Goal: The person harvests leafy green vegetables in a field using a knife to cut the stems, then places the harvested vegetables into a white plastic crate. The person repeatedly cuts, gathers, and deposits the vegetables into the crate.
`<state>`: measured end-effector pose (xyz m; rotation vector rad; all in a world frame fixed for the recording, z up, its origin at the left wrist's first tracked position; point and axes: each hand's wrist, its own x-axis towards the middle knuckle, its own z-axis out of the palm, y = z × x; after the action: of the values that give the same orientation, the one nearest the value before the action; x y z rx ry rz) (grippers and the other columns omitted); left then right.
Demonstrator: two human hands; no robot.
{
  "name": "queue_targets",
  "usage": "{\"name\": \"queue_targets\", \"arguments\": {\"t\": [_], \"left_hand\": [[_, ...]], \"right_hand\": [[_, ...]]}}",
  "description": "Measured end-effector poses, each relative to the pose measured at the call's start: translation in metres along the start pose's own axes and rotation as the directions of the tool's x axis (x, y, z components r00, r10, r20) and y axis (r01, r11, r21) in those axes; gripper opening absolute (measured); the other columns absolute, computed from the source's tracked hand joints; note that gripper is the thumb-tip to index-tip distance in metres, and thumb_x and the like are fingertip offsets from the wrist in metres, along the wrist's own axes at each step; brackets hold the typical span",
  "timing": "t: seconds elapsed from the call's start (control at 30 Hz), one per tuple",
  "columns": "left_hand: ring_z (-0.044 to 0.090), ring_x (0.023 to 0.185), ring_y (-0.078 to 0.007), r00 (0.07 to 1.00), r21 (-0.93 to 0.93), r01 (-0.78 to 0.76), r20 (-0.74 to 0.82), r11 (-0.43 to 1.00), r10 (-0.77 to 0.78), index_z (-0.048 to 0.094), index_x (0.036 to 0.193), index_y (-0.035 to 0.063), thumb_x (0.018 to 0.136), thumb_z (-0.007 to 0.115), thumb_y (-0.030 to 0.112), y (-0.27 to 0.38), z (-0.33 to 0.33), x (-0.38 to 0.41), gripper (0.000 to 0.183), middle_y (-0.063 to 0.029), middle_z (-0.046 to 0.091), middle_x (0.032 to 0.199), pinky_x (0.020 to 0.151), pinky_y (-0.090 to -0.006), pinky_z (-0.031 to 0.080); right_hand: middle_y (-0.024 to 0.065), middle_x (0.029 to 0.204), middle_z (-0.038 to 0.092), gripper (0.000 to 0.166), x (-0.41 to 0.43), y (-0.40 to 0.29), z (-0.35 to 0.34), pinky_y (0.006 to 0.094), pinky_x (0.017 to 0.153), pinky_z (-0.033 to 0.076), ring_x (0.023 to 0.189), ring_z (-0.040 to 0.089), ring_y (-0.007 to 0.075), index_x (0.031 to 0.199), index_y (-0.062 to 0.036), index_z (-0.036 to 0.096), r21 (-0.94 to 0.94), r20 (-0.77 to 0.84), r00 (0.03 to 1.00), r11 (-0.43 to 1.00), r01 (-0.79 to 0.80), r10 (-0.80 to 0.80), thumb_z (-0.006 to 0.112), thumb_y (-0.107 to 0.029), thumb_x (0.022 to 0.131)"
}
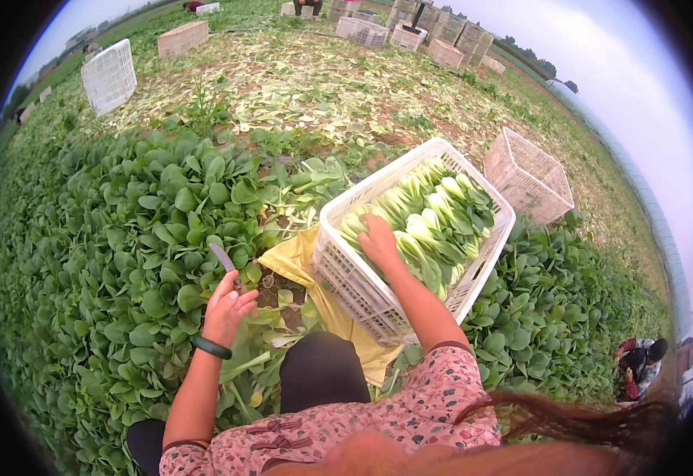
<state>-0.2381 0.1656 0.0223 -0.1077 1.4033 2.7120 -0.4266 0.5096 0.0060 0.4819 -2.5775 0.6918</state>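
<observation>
A short knife with a curved blade (222, 257) points up and away from my left hand (227, 306). Its dark handle rests by my thumb, and the other fingers are partly spread. My right hand (378, 239) reaches over the near left side of a white plastic crate (355, 288). Its fingers are bent down onto the pale stem ends of bok choy (420, 226) packed in rows inside. The fingertips are partly hidden, so I cannot tell whether they grip a head. Yellow sheeting (334, 312) lies under and beside the crate.
Dense leafy bok choy plants (126, 250) grow to the left, and more (537, 297) to the right. A second crate (528, 175) stands beyond the full one. Cut leaves cover the ground (304, 89) ahead. Stacked crates (453, 30) stand far off. Another person (641, 366) crouches at right.
</observation>
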Motion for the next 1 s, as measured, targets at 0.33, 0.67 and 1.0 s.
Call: {"name": "queue_targets", "arguments": {"t": [0.33,0.67,1.0], "left_hand": [[0.058,0.11,-0.0293,0.997,0.033,0.077,-0.011,0.997,-0.076,0.028,0.141,0.0012,0.088,0.057,0.025,-0.026,-0.01,0.009,0.064,-0.0088,0.039,0.135,0.087,-0.0333,0.049],[0.057,0.111,-0.0292,0.999,0.056,0.019,0.039,0.998,-0.021,0.03,0.141,0.0019,0.087,0.058,0.026,-0.005,0.003,-0.014,0.066,-0.0082,0.043,0.132,0.087,-0.0335,0.049],[0.057,0.11,-0.0283,0.995,0.063,0.07,-0.077,0.996,-0.065,0.03,0.141,0.003,0.085,0.058,0.025,0.001,-0.034,-0.077,0.067,-0.0103,0.041,0.134,0.091,-0.0375,0.045]], "right_hand": [[0.0133,0.135,0.04,0.06,-0.011,-0.005,0.018,0.0489,0.091,0.037,0.123,0.04,0.0299,0.136,-0.0114,0.037,-0.252,0.261,0.964,0.961,0.113,-0.045,0.053,-0.039,0.085],[0.0145,0.145,0.03,0.068,-0.014,-0.007,0.043,0.0552,0.096,0.034,0.134,0.03,0.0326,0.143,-0.0101,0.024,-0.221,0.406,0.913,0.974,0.054,0.042,0.047,-0.044,0.089],[0.0109,0.108,0.058,0.039,0.007,-0.058,-0.042,0.0293,0.087,0.042,0.096,0.054,0.0161,0.124,0.0026,0.048,0.792,-0.073,0.954,0.598,-0.122,0.292,0.05,-0.017,0.091]]}}
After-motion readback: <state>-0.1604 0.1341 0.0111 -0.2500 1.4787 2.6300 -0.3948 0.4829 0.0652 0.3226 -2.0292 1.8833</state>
